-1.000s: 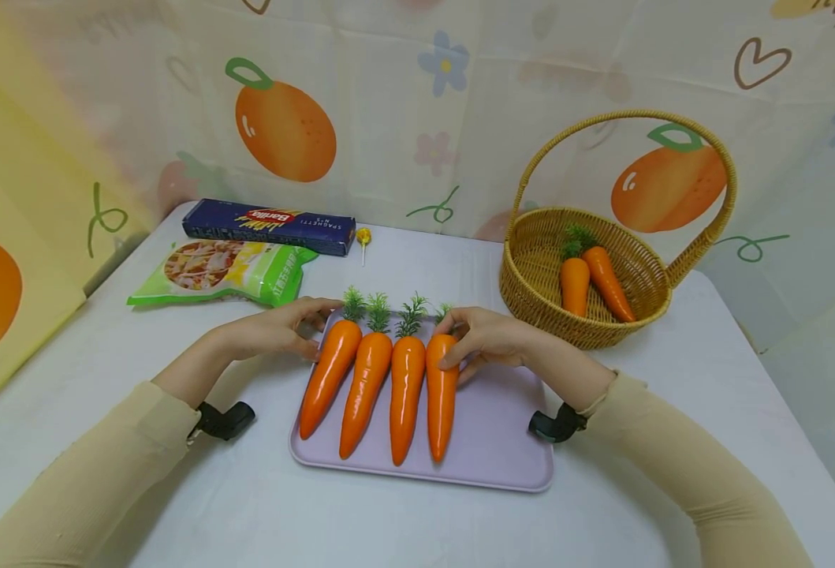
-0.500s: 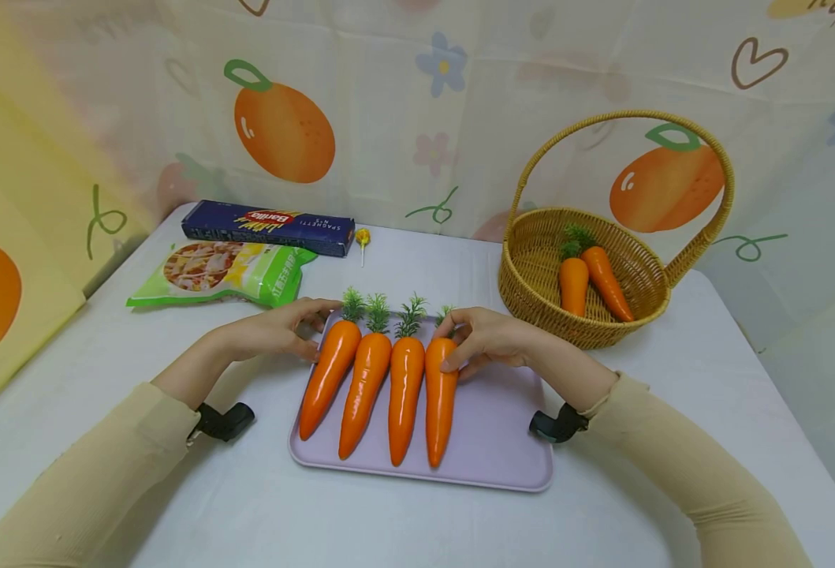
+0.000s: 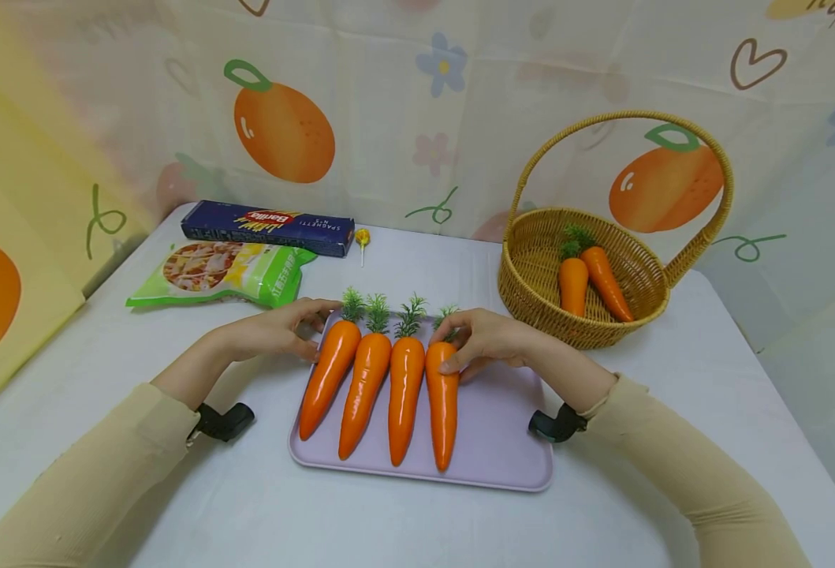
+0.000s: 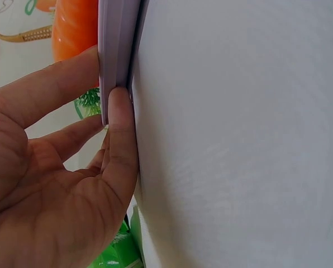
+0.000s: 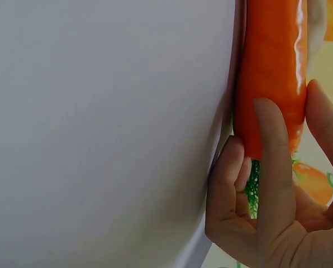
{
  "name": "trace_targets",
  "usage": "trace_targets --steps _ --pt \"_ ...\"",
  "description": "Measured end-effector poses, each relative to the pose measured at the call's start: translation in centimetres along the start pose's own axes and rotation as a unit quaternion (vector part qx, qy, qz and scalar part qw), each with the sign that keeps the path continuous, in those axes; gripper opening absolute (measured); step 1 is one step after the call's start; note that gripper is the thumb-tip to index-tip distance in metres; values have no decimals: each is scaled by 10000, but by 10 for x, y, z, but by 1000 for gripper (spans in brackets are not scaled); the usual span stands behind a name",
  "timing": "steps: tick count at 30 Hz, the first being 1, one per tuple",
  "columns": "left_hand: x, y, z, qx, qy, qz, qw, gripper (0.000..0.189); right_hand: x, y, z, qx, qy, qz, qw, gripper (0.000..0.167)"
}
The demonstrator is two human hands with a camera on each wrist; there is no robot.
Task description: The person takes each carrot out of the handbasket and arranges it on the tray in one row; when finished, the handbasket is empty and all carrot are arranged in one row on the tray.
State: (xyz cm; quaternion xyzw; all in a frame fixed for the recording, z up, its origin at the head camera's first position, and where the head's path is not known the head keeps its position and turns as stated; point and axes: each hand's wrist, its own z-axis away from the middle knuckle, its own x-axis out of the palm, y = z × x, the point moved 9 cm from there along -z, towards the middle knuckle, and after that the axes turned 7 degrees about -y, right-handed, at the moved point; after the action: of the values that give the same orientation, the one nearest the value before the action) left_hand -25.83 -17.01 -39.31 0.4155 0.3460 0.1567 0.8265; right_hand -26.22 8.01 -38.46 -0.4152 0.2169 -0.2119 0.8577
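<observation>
A lilac tray (image 3: 498,450) lies on the white table, with three orange toy carrots (image 3: 369,394) side by side on its left half, green tufts at the back. To their right lies another carrot (image 3: 443,418), whose thick top end my right hand (image 3: 488,341) holds between thumb and fingers. The right wrist view shows fingertips on both sides of that carrot (image 5: 272,61), its tuft partly hidden behind the fingers. My left hand (image 3: 275,327) grips the tray's back left corner; in the left wrist view the thumb and fingers pinch the rim (image 4: 113,50).
Two more carrots (image 3: 575,288) lie in a wicker basket (image 3: 531,304) with a tall handle, at the back right. A blue spaghetti box (image 3: 268,229), a green food bag (image 3: 221,272) and a yellow lollipop (image 3: 363,238) are at the back left. A printed cloth hangs behind the table.
The carrot under my right hand has slid slightly towards the front of the tray, its tip swinging a little to the right. My left hand has stayed at the tray's corner.
</observation>
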Motion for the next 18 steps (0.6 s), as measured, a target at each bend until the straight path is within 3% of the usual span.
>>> trace_targets --steps 18 --pt "0 2 1 71 -15 -7 10000 84 -2 -4 6 -117 -109 102 9998 48"
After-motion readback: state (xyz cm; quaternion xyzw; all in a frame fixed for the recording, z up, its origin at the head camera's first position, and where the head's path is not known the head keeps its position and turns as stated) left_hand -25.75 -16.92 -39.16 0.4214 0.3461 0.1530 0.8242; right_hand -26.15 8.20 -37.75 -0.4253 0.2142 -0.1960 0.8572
